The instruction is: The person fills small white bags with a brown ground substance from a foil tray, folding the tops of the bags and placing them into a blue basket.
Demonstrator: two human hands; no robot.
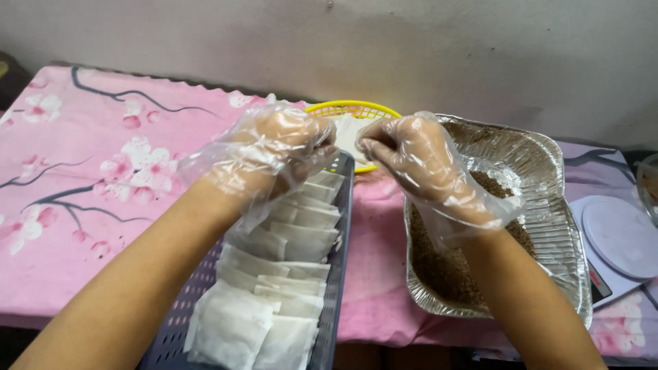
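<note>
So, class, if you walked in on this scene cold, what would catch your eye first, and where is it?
First, the left hand and right hand, both in clear plastic gloves, raised close together at the centre. Below the left hand, a blue-grey slotted tray holds rows of white filled sachets. To the right sits a foil pan of brown granules, all on a pink blossom-print tablecloth.

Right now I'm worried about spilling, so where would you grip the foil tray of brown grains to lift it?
Probably by the rolled rim of the foil tray, both long sides at once, from above. The thin crinkled walls look likely to buckle, and the brown grains lie heaped toward the near end.
</note>
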